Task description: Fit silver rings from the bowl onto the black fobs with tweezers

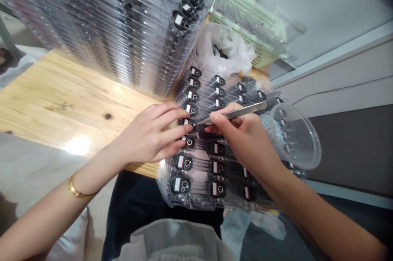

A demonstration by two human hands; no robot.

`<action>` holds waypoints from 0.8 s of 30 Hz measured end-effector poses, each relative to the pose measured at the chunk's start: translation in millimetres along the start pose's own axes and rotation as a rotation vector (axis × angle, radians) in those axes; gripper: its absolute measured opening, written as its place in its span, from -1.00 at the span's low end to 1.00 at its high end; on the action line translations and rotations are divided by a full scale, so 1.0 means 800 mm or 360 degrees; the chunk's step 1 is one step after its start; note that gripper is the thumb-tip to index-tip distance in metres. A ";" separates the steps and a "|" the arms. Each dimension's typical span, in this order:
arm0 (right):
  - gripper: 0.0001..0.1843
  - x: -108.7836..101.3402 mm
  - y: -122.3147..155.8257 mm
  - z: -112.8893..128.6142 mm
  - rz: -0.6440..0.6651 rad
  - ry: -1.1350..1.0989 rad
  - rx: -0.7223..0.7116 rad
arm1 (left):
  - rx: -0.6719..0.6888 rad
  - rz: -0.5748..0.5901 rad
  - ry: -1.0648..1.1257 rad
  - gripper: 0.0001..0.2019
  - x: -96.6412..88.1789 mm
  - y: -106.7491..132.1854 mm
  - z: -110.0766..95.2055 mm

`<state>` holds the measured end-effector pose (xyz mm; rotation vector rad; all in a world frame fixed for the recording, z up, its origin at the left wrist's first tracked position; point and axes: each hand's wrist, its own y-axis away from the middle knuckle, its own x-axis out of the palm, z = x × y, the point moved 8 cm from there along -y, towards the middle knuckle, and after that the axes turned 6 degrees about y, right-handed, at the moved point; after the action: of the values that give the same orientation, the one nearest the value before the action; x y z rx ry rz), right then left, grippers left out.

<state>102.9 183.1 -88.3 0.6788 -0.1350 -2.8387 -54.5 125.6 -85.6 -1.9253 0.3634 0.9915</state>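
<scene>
In the head view, the left hand (150, 134) is held palm down, reaching in from the lower left with the wrist low and the fingers extended and slightly spread. It is not closed on anything; its fingertips are laid on or just over a clear blister tray (199, 171) of small black camera-like parts (180, 162), and the parts beneath them are hidden. A gold bangle (78, 189) is worn on the left wrist. The right hand (242, 138) comes in from the lower right, with its fingers curled and pinched around steel tweezers (236, 112). The tips of the tweezers are brought in beside the left fingertips, at a part in the tray, but whether that part is gripped cannot be made out. Tall stacked blister trays (123, 27) are seen at upper centre, cut off by the top edge. A wooden table (61, 105) is seen at left, a crumpled white plastic bag (224, 48) and a pale green plastic basket (248, 27) are seen at upper centre-right, and a clear round plastic tub (294, 136) is tilted against the tray's right side, with the parts behind it blurred.
</scene>
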 end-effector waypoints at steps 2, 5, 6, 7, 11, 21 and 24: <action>-0.81 0.001 -0.002 0.001 0.0000 0.0003 -0.0052 | 0.0014 0.0038 -0.0027 -0.68 0.000 0.000 -0.001; -0.81 0.002 -0.003 0.006 0.0009 0.0013 -0.0127 | 0.0021 0.0081 -0.0052 -0.70 -0.001 -0.002 -0.003; -0.82 0.002 -0.002 0.010 0.0005 0.0029 -0.0148 | 0.0024 0.0097 -0.0061 -0.71 0.000 -0.004 -0.004; -0.82 -0.001 0.001 0.015 -0.0009 0.0049 -0.0171 | 0.0026 0.0113 -0.0068 -0.72 0.000 -0.005 -0.004; -0.85 -0.037 0.027 0.046 -0.0216 0.0020 -0.0324 | 0.0023 0.0176 -0.0072 -0.73 0.000 -0.010 -0.004; -0.77 -0.191 0.131 0.015 -0.0978 0.0175 -0.0683 | -0.0099 0.0067 -0.0025 -0.67 -0.024 0.004 0.002; -0.69 -0.176 0.137 -0.001 -0.0640 0.0664 -0.0752 | -0.0171 0.0018 -0.0123 -0.69 -0.029 0.007 -0.005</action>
<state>246.7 109.2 -12.0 1.2625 0.7912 -2.8223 -70.5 115.9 -69.9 -1.9762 0.2821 1.1094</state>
